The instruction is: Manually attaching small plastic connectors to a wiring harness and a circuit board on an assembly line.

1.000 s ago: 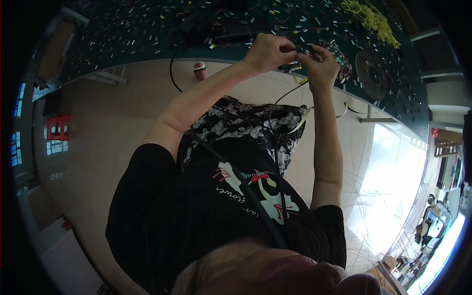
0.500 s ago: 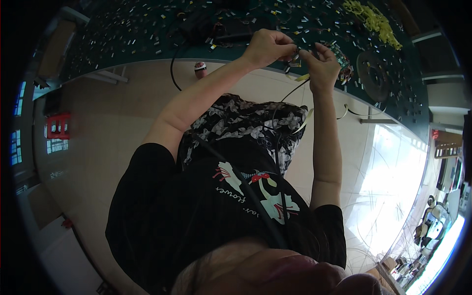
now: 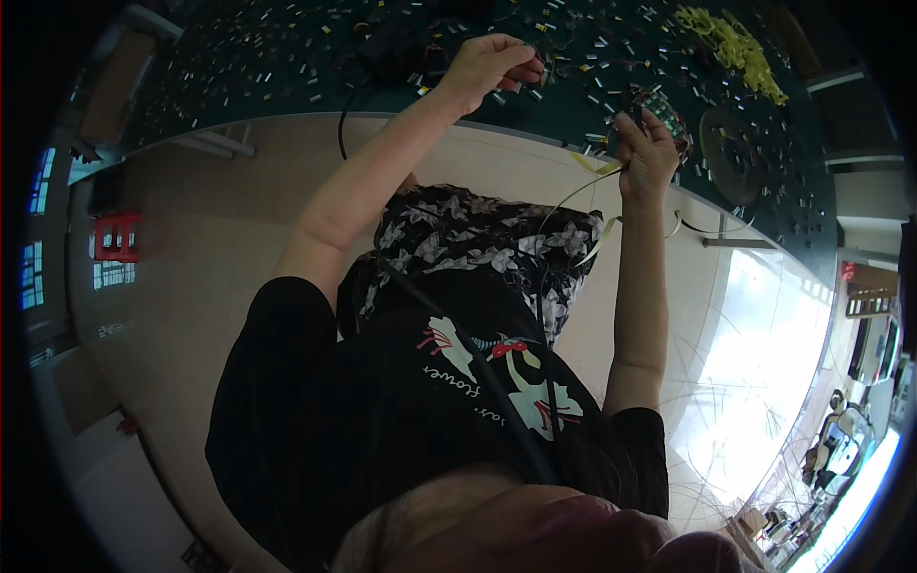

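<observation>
My left hand (image 3: 492, 73) is over the table at its near side, thumb and fingers pinched together. Something small sits at its fingertips, too small and dark to name. Farther right, my right hand (image 3: 649, 153) is closed at the table's near edge, and a dark slim thing (image 3: 638, 116) shows by its fingers. A thin dark cord (image 3: 578, 189) runs from beside that hand down toward my lap. Just beyond the right hand lies a cluster of green circuit boards (image 3: 661, 103) with wires.
Many small metallic pieces lie scattered over the dark green table (image 3: 516, 119). A tangled yellow pile (image 3: 731, 53) is at the far right, with a dark ring-shaped reel (image 3: 728, 153) nearer. A pale yellow strip (image 3: 594, 166) hangs over the edge. A red stool (image 3: 117, 236) stands left.
My hands were close together at the table edge and have drawn apart. The left moved left and away from me; the right moved slightly right and nearer.
</observation>
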The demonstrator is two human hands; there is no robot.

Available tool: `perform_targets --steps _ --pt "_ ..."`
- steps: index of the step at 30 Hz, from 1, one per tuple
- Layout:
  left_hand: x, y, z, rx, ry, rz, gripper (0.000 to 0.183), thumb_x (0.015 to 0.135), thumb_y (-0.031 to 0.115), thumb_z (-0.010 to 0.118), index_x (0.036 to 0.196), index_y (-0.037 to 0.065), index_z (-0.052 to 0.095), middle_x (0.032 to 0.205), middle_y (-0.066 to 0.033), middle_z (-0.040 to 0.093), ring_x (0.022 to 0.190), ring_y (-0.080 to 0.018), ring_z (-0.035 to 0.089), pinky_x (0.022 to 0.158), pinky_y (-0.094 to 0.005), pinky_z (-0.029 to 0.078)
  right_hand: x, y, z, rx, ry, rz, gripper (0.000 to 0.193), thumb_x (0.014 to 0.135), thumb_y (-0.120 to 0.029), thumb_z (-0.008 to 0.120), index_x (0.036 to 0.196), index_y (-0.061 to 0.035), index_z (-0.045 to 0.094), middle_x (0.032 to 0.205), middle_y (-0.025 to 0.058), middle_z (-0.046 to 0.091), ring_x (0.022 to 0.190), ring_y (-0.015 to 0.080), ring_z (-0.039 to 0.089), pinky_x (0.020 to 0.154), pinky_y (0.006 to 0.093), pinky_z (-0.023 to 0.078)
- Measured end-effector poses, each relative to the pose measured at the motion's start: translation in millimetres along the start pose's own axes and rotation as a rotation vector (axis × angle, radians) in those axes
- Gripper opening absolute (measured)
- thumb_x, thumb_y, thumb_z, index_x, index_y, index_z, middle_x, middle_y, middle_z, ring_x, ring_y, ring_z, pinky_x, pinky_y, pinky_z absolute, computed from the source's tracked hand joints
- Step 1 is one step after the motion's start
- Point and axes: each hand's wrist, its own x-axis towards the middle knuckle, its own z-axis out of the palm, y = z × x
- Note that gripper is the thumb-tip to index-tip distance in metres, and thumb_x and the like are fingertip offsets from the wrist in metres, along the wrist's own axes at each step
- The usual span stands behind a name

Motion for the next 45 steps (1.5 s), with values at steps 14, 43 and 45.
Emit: perform_targets --steps 14,43,45 --pt "-20 0 -7 -0.147 -0.061 -0.054 0.02 0.085 0.025 0.048 0.086 0.006 0.053 0.087 -0.0094 0.062 0.074 -0.0102 0.06 0.053 -0.0148 0.042 59 52 6 -0.645 0.01 -0.057 0.045 0.061 -0.013 0.069 0.098 0.0075 0.053 0.086 0.016 0.059 0.077 0.0183 0.057 0.068 0.0269 0.045" --pt "-53 -23 24 -0.344 0.033 -0.137 0.017 0.084 0.02 0.05 0.09 0.004 0.051 0.081 -0.009 0.062 0.071 -0.0127 0.06 0.055 -0.0187 0.047 -28 27 32 0.019 -0.186 0.164 0.046 0.067 0.002 0.066 0.105 0.0082 0.04 0.07 0.0086 0.058 0.048 0.006 0.045 0.041 0.0166 0.031" --pt "-55 -25 23 -0.335 0.059 -0.162 0.016 0.083 0.018 0.051 0.089 0.003 0.051 0.08 -0.0095 0.061 0.07 -0.0141 0.06 0.055 -0.0199 0.047 -30 24 31 -0.037 -0.168 0.121 0.045 0.067 0.002 0.065 0.104 0.0084 0.041 0.072 0.0096 0.059 0.048 0.005 0.045 0.041 0.0162 0.031"
